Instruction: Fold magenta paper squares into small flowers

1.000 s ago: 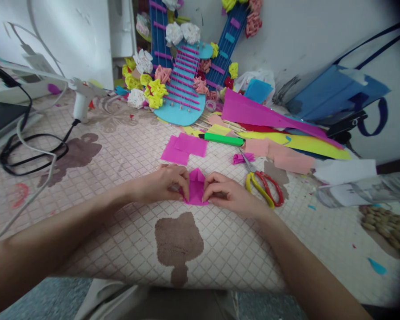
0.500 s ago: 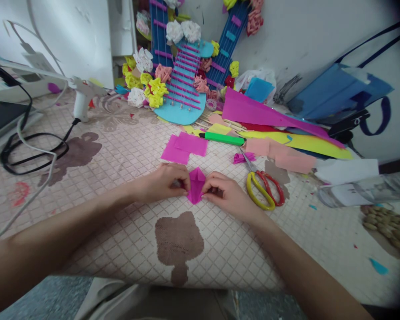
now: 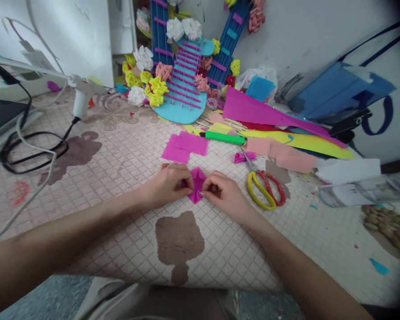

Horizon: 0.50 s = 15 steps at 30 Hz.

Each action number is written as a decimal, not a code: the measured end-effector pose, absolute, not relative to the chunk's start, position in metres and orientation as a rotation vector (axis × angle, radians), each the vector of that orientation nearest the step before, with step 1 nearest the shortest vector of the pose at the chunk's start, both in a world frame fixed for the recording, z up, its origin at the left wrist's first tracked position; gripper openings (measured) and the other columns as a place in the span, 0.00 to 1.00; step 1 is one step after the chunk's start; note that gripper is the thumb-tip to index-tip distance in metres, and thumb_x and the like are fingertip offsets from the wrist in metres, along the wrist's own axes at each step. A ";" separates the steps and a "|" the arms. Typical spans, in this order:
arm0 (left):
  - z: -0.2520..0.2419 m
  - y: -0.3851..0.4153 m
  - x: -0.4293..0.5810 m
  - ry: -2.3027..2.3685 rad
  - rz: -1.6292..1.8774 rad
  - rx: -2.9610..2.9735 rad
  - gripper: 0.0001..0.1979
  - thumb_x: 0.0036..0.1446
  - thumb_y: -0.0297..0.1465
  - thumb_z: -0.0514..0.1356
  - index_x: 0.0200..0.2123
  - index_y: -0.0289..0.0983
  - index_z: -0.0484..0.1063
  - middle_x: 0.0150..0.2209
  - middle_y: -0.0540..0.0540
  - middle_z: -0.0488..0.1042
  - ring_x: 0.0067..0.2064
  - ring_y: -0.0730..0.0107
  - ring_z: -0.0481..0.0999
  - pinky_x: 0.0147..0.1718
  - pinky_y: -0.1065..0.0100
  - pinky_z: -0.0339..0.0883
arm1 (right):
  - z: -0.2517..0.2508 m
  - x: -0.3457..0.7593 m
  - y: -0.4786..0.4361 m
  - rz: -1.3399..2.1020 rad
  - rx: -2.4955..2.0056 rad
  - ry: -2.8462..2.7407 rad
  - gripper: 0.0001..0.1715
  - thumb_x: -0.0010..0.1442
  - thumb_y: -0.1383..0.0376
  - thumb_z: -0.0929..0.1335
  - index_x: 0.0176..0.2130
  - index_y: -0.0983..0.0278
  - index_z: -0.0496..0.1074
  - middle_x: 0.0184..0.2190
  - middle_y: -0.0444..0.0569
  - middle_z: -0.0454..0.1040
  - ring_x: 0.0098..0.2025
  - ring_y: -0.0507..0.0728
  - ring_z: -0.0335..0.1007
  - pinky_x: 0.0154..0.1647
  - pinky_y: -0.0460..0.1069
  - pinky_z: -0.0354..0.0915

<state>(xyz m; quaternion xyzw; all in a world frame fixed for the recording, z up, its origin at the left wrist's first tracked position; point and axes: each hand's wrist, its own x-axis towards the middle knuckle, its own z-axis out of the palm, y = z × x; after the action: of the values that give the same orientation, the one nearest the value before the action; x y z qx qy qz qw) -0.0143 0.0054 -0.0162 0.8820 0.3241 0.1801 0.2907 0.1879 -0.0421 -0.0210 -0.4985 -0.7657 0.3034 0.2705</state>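
A small folded magenta paper [image 3: 197, 183] lies on the patterned tablecloth [image 3: 126, 249] between my hands. My left hand [image 3: 174, 183] pinches its left edge with thumb and fingers. On the other side, my right hand [image 3: 219, 192] pinches the paper's right edge. Two flat magenta squares [image 3: 183, 146] overlap just beyond my left hand. Scissors [image 3: 266, 189] with yellow and red handles lie to the right of my right hand, their blades beside a crumpled magenta piece [image 3: 244, 157]. Behind the squares rests a green cutter [image 3: 224, 138].
A white glue gun [image 3: 82, 100] stands at the left, near looped cables [image 3: 33, 171]. Crafts with paper flowers [image 3: 183, 84] are at the back. Coloured paper sheets [image 3: 273, 114] and a clear bottle [image 3: 363, 189] lie on the right.
My left hand has shifted slightly right, closer to my right hand. The magenta paper's side edges are drawn further inward.
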 end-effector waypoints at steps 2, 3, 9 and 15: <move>-0.017 0.004 -0.013 0.887 0.494 2.357 0.02 0.53 0.25 0.61 0.28 0.35 0.73 0.32 0.48 0.73 0.37 0.68 0.70 0.39 0.66 0.59 | -0.022 0.186 -0.043 0.796 -1.349 -2.069 0.07 0.54 0.74 0.67 0.29 0.63 0.66 0.29 0.42 0.63 0.30 0.50 0.60 0.31 0.47 0.57; -0.018 0.003 -0.013 0.906 0.501 2.362 0.02 0.53 0.25 0.61 0.28 0.35 0.73 0.32 0.48 0.73 0.37 0.68 0.70 0.40 0.65 0.58 | -0.022 0.186 -0.043 0.786 -1.349 -2.072 0.07 0.54 0.74 0.67 0.29 0.63 0.66 0.29 0.42 0.64 0.31 0.51 0.60 0.32 0.47 0.57; -0.022 0.001 -0.011 0.963 0.518 2.381 0.01 0.52 0.26 0.61 0.29 0.37 0.73 0.33 0.49 0.74 0.39 0.66 0.71 0.42 0.62 0.57 | -0.023 0.183 -0.044 0.736 -1.360 -2.060 0.08 0.53 0.75 0.66 0.29 0.62 0.65 0.30 0.43 0.65 0.32 0.52 0.62 0.32 0.47 0.58; -0.023 0.001 -0.011 0.980 0.512 2.383 0.02 0.51 0.25 0.61 0.29 0.36 0.73 0.32 0.49 0.73 0.39 0.66 0.71 0.42 0.62 0.57 | -0.023 0.181 -0.045 0.709 -1.361 -2.071 0.08 0.53 0.75 0.66 0.29 0.62 0.65 0.30 0.43 0.65 0.32 0.52 0.62 0.32 0.48 0.58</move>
<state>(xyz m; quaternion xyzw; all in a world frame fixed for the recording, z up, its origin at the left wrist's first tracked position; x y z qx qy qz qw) -0.0107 0.0010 -0.0225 0.8773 0.3608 0.1885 0.2542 0.1815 -0.0447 -0.0228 -0.5071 -0.7717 0.2642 0.2784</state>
